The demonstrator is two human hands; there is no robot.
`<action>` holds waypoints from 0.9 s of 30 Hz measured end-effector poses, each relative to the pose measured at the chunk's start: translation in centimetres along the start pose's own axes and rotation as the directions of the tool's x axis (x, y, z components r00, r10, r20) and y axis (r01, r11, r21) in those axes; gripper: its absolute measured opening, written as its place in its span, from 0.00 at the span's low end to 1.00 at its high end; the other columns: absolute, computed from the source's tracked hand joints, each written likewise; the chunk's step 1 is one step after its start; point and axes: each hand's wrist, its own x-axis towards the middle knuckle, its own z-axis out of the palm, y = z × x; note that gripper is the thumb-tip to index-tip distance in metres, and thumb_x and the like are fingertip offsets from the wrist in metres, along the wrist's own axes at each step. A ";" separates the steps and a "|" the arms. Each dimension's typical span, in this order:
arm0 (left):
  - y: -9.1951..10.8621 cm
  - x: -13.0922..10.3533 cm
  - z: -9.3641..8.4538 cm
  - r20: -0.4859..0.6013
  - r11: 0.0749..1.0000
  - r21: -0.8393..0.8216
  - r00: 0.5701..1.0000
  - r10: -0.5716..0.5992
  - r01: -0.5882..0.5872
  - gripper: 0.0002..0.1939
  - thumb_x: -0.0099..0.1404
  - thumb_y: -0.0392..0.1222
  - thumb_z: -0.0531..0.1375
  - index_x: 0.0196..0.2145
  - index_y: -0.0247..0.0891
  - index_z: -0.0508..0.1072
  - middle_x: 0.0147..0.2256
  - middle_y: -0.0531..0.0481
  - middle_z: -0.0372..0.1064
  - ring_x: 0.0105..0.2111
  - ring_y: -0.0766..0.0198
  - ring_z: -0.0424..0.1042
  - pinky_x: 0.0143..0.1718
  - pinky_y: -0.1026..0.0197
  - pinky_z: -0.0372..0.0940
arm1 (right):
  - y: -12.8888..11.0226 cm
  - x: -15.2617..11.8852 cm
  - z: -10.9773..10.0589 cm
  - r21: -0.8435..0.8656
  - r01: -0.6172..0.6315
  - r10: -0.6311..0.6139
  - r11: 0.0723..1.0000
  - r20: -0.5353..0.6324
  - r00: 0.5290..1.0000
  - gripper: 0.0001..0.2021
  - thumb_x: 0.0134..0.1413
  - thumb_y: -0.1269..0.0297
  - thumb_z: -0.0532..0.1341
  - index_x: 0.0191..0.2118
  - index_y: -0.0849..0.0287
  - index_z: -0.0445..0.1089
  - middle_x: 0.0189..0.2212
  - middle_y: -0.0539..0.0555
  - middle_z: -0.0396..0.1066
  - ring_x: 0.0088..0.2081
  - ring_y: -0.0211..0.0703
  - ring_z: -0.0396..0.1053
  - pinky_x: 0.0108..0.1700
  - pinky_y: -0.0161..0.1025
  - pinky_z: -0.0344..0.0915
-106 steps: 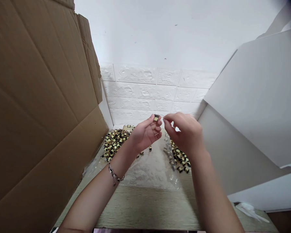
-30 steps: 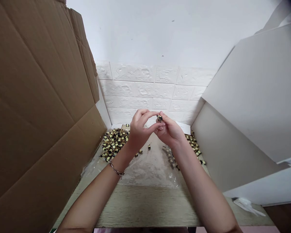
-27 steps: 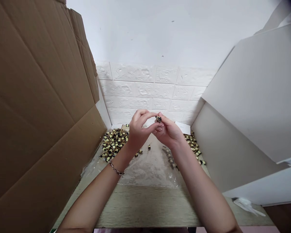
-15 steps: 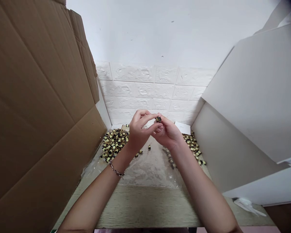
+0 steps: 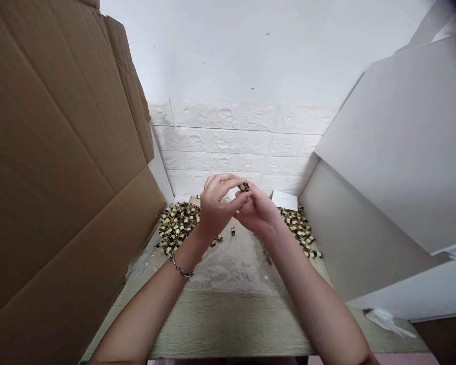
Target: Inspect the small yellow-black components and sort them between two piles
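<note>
A small yellow-and-black transformer point(image 5: 244, 186) with dark pins is held up between my two hands above the table. My left hand point(image 5: 219, 200) is closed in a loose pinch, its index fingertip touching the part from the left and its thumb just below. From the right, my right hand point(image 5: 260, 210) grips the same transformer with its fingers, some of which are hidden behind my left hand. A heap of similar transformers point(image 5: 178, 225) with brown wire ends lies beyond my left forearm. Another pile point(image 5: 299, 228) lies to the right, partly covered by my right forearm.
A clear plastic sheet point(image 5: 228, 271) covers part of the wooden table point(image 5: 231, 324). A single transformer point(image 5: 233, 230) sits mid-sheet. Tall cardboard point(image 5: 61, 152) walls the left, white panels point(image 5: 395, 152) the right. A white card point(image 5: 285, 200) stands behind the right pile.
Both hands and the held transformer have shifted slightly left. The transformer has turned a little between the fingers, showing its pins upward to the right.
</note>
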 end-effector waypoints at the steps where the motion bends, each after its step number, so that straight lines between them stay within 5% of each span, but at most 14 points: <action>1: 0.0 0.0 0.0 0.001 1.000 0.016 1.000 0.008 -0.008 0.09 0.52 0.40 0.61 0.34 0.40 0.72 0.33 0.51 0.68 0.36 0.65 0.66 0.39 0.60 0.62 | 0.1 0.1 0.0 -0.052 0.031 -0.032 0.998 -0.015 0.999 0.10 0.43 0.57 0.60 0.24 0.57 0.61 0.12 0.40 0.54 0.17 0.30 0.54 0.28 0.32 0.57; 11: 0.0 0.1 -0.2 0.012 0.994 0.071 0.996 0.084 -0.085 0.09 0.53 0.39 0.61 0.34 0.40 0.71 0.31 0.51 0.70 0.34 0.66 0.66 0.38 0.61 0.61 | 0.7 0.9 -0.3 -0.009 0.210 -0.210 0.978 -0.058 0.976 0.07 0.37 0.64 0.62 0.24 0.58 0.63 0.18 0.42 0.59 0.21 0.28 0.54 0.27 0.28 0.54; 18: 0.1 0.0 -0.2 0.004 0.992 0.085 0.996 0.092 -0.092 0.09 0.53 0.40 0.60 0.34 0.40 0.71 0.31 0.51 0.70 0.34 0.66 0.66 0.38 0.61 0.60 | 1.0 1.0 -0.3 -0.079 0.427 -0.431 0.901 -0.027 0.902 0.06 0.37 0.64 0.63 0.22 0.61 0.67 0.19 0.44 0.60 0.21 0.27 0.52 0.24 0.28 0.51; 27: 0.0 0.0 -0.1 0.030 0.987 0.137 0.997 0.077 -0.080 0.11 0.52 0.40 0.62 0.35 0.39 0.71 0.31 0.50 0.69 0.34 0.65 0.66 0.39 0.60 0.59 | 0.6 1.3 -1.0 -0.271 0.512 -0.545 0.815 -0.060 0.836 0.07 0.37 0.63 0.63 0.27 0.60 0.69 0.27 0.48 0.68 0.32 0.32 0.62 0.37 0.31 0.58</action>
